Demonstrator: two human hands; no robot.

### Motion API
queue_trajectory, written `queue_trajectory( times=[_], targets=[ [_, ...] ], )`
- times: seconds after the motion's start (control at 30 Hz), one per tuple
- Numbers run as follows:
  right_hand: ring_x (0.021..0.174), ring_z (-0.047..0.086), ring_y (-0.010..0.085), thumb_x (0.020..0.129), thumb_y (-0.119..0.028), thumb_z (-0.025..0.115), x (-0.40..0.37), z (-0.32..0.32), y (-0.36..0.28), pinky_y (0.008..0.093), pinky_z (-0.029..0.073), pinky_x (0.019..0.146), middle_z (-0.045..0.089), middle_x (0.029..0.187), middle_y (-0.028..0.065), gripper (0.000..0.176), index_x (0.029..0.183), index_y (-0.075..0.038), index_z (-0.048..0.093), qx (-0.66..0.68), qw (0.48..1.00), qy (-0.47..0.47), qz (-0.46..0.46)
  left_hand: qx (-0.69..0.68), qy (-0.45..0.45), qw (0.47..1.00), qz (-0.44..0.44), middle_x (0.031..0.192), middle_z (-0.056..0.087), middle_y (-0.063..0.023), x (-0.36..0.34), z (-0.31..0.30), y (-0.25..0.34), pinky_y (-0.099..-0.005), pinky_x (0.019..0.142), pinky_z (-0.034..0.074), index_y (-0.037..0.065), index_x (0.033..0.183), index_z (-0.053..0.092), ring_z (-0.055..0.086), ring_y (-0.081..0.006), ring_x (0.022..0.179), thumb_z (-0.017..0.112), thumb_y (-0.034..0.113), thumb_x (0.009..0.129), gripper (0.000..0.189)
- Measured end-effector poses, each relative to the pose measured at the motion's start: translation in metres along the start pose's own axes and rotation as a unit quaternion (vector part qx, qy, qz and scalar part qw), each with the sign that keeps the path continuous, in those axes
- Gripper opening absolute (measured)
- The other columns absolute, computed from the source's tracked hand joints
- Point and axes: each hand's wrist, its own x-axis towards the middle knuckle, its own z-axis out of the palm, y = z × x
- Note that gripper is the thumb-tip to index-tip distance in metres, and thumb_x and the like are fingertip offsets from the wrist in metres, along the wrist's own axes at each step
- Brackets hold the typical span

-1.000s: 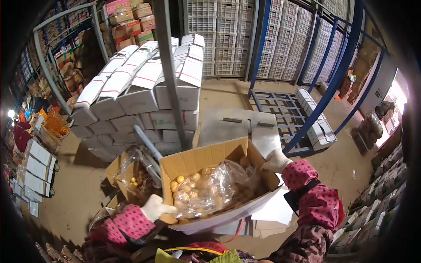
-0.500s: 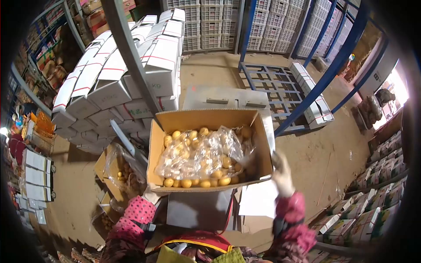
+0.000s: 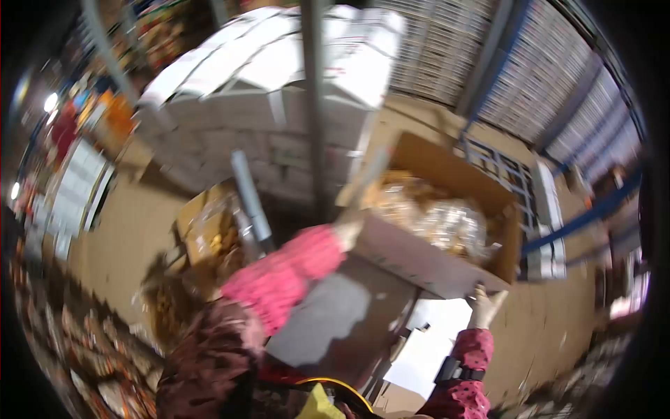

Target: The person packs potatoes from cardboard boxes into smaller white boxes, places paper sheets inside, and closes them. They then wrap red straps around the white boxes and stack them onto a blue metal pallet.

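I hold up an open cardboard box (image 3: 419, 255) lined with a clear plastic bag of small yellow fruit (image 3: 436, 216). The picture is blurred by motion. My left hand (image 3: 347, 232), in a white glove with a pink dotted sleeve, grips the box's near left corner. Under the box's right bottom corner, my gloved right hand (image 3: 484, 306) presses up against it. The box is tilted, its right end lower.
A grey metal post (image 3: 314, 105) rises just behind the box. Stacked white cartons (image 3: 258, 77) fill the back left. Another open box of fruit in plastic (image 3: 209, 234) sits lower left. Blue racking (image 3: 593, 209) and a wall of white crates (image 3: 530, 91) stand at right.
The box has swung up and to the right and now tilts. My left arm has stretched out along it, my right hand has dropped under its corner. The view turned sharply and blurred.
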Motion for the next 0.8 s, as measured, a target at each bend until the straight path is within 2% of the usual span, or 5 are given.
queue_trajectory(
  times=[0.23,0.37,0.43,0.57,0.8],
  targets=[
    [0.098,0.064,0.0232,0.102,-0.039,0.058,-0.015,0.034,0.083,0.0381,0.058,0.070,0.064,0.111,0.0149,0.046,0.126,0.001,0.056,-0.081,0.987,0.023,0.138,-0.035,0.072,0.974,0.211,0.083,0.066,-0.0077,-0.155,0.031,-0.051,-0.0362,0.067,0.048,0.007,0.101,0.064,0.058,-0.0221,0.071,0.066,0.023,0.097,0.016],
    [0.064,0.059,0.0149,0.103,-0.030,0.057,-0.220,0.132,0.104,0.0280,0.049,0.055,0.061,0.079,0.0061,0.033,0.100,0.003,0.062,-0.063,0.979,-0.140,0.133,0.255,-0.120,0.940,0.194,0.092,0.075,-0.0070,-0.333,-0.118,-0.147,-0.0332,0.084,0.055,0.006,0.096,0.074,0.070,-0.0139,0.087,0.069,0.025,0.095,0.019],
    [0.059,0.061,0.0173,0.100,-0.023,0.059,-0.344,0.185,0.092,0.0331,0.054,0.057,0.064,0.071,0.0090,0.025,0.100,0.000,0.067,0.005,0.942,-0.270,0.200,0.264,-0.047,0.951,-0.155,0.089,0.074,-0.0089,-0.403,-0.203,-0.102,-0.0340,0.076,0.055,0.007,0.091,0.075,0.071,-0.0215,0.080,0.067,0.027,0.095,0.021],
    [0.064,0.062,0.0142,0.094,-0.008,0.066,-0.507,0.272,0.100,0.0319,0.053,0.058,0.067,0.078,0.0066,0.018,0.109,0.001,0.066,-0.123,0.812,-0.433,0.371,0.330,0.219,0.918,-0.007,0.098,0.070,-0.0119,-0.428,-0.397,-0.122,-0.0376,0.076,0.056,0.006,0.103,0.071,0.069,-0.0273,0.085,0.070,0.025,0.089,0.024],
    [0.133,0.052,0.0345,0.075,-0.016,0.085,-0.462,0.470,0.095,0.0421,0.044,0.110,0.050,0.146,0.0218,0.083,0.146,-0.002,0.044,-0.369,0.884,-0.226,-0.176,0.532,0.373,0.754,0.100,0.156,0.033,-0.0253,-0.217,-0.584,-0.048,-0.0502,0.120,0.030,0.001,0.153,0.032,0.032,-0.0428,0.144,0.085,0.047,0.065,0.112]
  ],
)
